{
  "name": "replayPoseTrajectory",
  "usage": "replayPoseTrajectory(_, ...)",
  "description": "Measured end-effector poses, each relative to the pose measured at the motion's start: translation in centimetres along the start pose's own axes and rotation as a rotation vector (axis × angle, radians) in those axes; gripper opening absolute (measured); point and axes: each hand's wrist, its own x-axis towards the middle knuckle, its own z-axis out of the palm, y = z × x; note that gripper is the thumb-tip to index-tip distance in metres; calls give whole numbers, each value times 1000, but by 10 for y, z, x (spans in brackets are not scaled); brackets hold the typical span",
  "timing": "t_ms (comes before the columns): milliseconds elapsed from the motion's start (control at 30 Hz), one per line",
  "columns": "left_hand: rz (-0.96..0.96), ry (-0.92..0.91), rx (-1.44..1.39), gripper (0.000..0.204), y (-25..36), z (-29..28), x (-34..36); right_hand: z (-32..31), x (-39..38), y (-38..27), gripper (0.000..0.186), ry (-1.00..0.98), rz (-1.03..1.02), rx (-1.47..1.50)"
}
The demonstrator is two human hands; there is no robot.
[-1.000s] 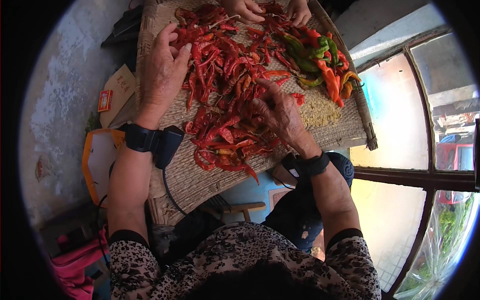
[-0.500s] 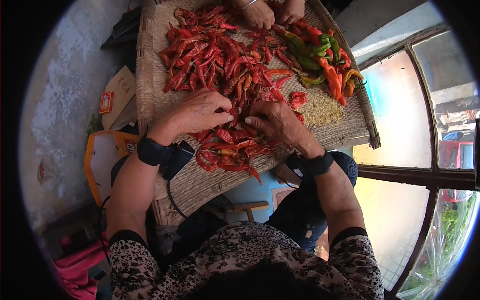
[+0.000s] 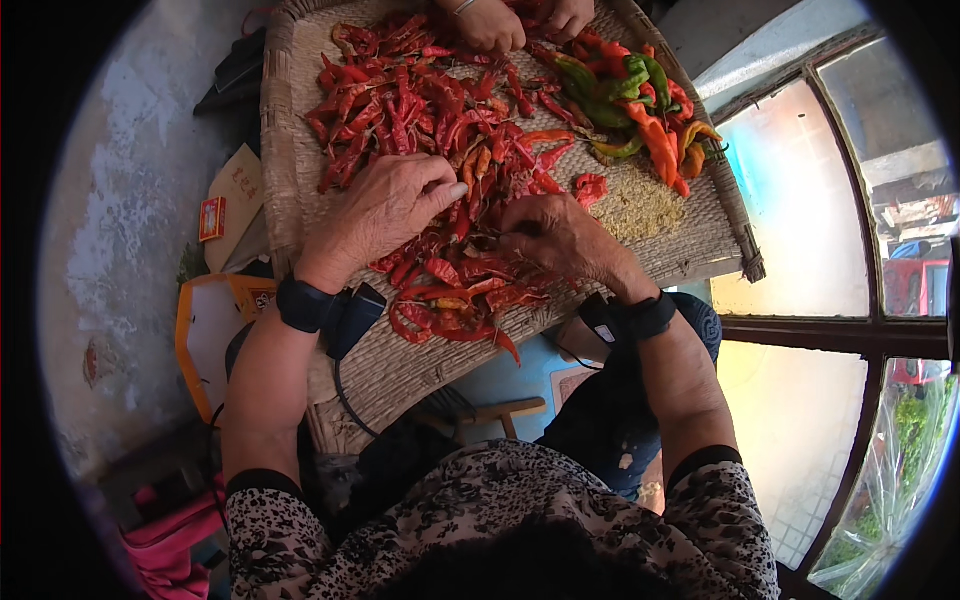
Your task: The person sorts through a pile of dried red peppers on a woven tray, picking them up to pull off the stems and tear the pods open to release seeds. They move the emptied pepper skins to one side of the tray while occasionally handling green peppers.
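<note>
We angle our left hand (image 3: 385, 208) toward 2 o'clock, back upward, and our right hand (image 3: 568, 238) toward 10 o'clock. Both sets of fingers curl inward, well apart from each other; we cannot tell whether either clamps anything. The red peppers (image 3: 400, 112) lie between the hands and toward 12 o'clock, on the woven tray (image 3: 284, 180).

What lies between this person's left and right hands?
In the head view, red chillies lie between the left hand and the right hand, on the woven tray.
</note>
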Motion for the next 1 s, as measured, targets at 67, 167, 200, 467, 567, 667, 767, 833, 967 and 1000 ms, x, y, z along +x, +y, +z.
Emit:
replayPoseTrajectory(67, -57, -171, 57, 30, 5, 5, -4, -2, -1, 0, 13, 18, 4, -1)
replayPoseTrajectory(167, -110, -381, 211, 35, -6, 13, -13, -3, -2, -3, 14, 38, -11, -13)
replayPoseTrajectory(200, 6, -236, 204, 31, -14, 17, -19, -5, -2, -5, 15, 64, 9, 23)
replayPoseTrajectory(467, -97, -458, -113, 16, 12, -6, -4, -17, -5, 0, 14, 263, 74, 206)
replayPoseTrajectory(567, -111, -406, -284, 16, 14, -18, -5, -17, -5, -4, 15, 236, 111, 187)
replayPoseTrajectory(667, -178, -269, -686, 11, 10, -28, -7, -14, -6, 3, 19, 200, 73, 182)
replayPoseTrajectory(767, -150, 299, -743, 15, -2, -22, 4, -13, -6, 7, 19, 186, 29, 137)
replayPoseTrajectory(833, -145, 435, -563, 23, -14, -20, 4, -10, -6, 9, 19, 205, 2, 133)
replayPoseTrajectory(967, -218, 347, -7, 28, -11, -8, 5, -10, -6, 9, 19, 191, -7, 127)
replayPoseTrajectory(1000, -220, 83, 42, 27, -5, -2, 4, -10, -5, 9, 19, 196, -5, 133)
